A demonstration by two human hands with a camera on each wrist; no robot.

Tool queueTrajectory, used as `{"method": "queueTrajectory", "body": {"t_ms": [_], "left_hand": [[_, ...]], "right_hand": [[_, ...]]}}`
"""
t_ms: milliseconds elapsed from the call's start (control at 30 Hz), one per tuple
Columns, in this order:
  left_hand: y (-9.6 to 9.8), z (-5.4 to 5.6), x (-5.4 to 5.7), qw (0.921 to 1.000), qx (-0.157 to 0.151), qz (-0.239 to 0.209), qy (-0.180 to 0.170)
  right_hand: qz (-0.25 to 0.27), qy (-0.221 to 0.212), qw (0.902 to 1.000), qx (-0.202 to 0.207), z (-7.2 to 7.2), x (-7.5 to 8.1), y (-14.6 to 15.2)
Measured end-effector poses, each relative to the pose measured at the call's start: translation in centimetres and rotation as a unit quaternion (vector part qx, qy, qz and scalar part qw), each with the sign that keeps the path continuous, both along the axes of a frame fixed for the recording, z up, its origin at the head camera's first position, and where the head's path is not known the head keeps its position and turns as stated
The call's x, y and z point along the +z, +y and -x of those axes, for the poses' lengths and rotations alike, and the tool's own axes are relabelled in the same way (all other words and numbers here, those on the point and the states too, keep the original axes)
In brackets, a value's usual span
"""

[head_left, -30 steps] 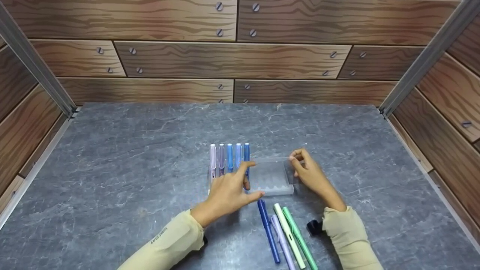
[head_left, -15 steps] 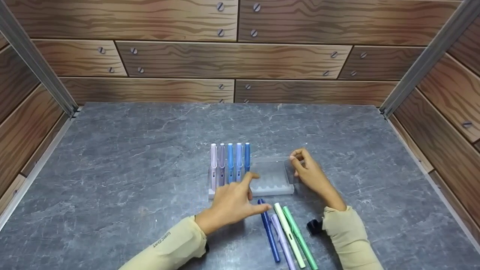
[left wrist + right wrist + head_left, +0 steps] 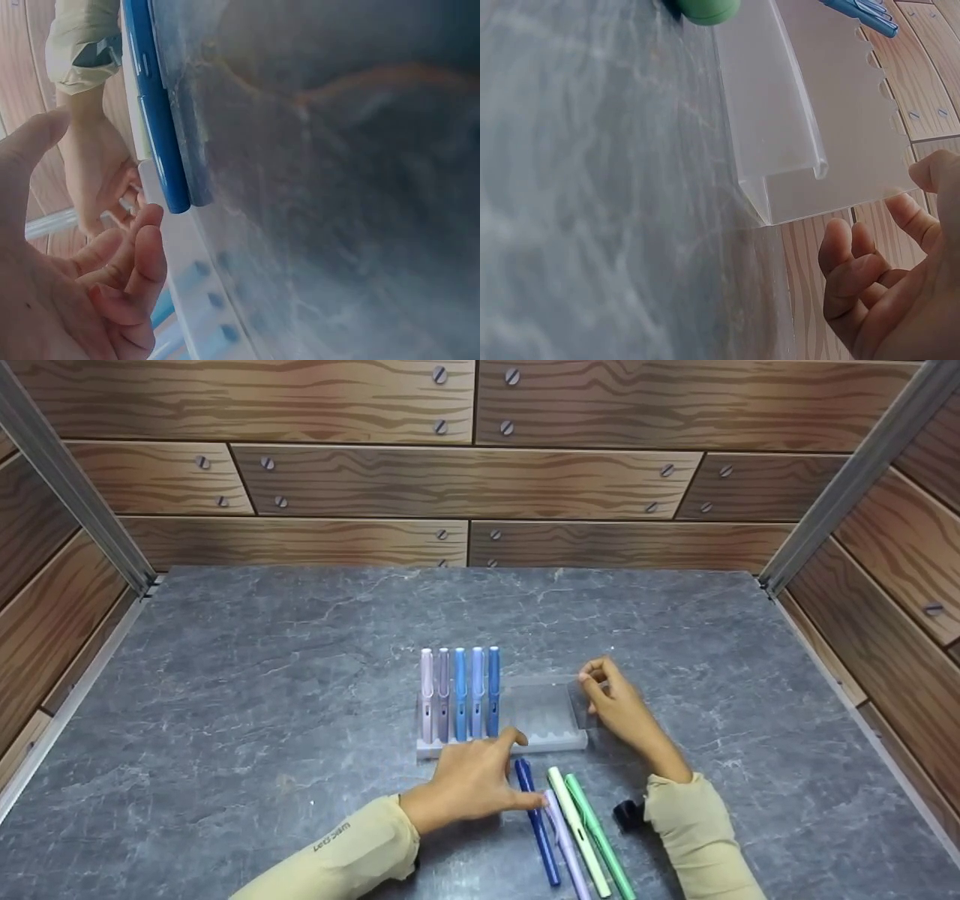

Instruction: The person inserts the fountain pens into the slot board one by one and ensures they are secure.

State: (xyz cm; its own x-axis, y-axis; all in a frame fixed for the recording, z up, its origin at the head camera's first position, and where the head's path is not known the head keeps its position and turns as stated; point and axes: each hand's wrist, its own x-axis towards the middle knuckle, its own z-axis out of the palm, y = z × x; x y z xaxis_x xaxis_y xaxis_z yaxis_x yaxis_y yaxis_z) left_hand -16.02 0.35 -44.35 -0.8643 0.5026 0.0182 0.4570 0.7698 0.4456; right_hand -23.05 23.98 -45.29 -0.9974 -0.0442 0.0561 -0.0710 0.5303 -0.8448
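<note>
A clear plastic pen stand (image 3: pixel 551 742) with a notched rack sits mid-table, several capped pens in lilac, purple and blue upright in its left half. My right hand (image 3: pixel 619 701) pinches the stand's right edge between thumb and index finger, as the right wrist view shows at the panel (image 3: pixel 840 165). In front of the stand my left hand (image 3: pixel 472 781) hovers palm down, thumb and index finger spread and nothing held. Its thumb overlaps a dark blue pen (image 3: pixel 541 840), which also appears as a blue pen (image 3: pixel 161 127) beside the fingers in the left wrist view.
Right of the dark blue pen lie a lilac pen (image 3: pixel 568 847), a pale green pen (image 3: pixel 579 832) and a green pen (image 3: pixel 600 836). A black object (image 3: pixel 628 814) shows by the right sleeve. Wood-patterned walls enclose the grey marbled table (image 3: pixel 262 675).
My left hand has moved down and right, away from the upright pens to over the dark blue pen's near side. The right hand stays at the stand's edge.
</note>
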Motion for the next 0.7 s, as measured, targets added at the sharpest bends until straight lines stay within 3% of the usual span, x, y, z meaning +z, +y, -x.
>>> {"method": "queueTrajectory", "body": {"t_ms": [300,700], "left_hand": [[0.41,0.06,-0.32,0.9986,0.004,0.034,-0.042],[0.94,-0.04,-0.75,0.9978,-0.008,0.056,-0.034]], "right_hand": [[-0.001,0.005,1.0,0.003,0.04,-0.04,0.05],[-0.008,-0.001,0.9999,0.008,0.18,-0.31,0.28]]}}
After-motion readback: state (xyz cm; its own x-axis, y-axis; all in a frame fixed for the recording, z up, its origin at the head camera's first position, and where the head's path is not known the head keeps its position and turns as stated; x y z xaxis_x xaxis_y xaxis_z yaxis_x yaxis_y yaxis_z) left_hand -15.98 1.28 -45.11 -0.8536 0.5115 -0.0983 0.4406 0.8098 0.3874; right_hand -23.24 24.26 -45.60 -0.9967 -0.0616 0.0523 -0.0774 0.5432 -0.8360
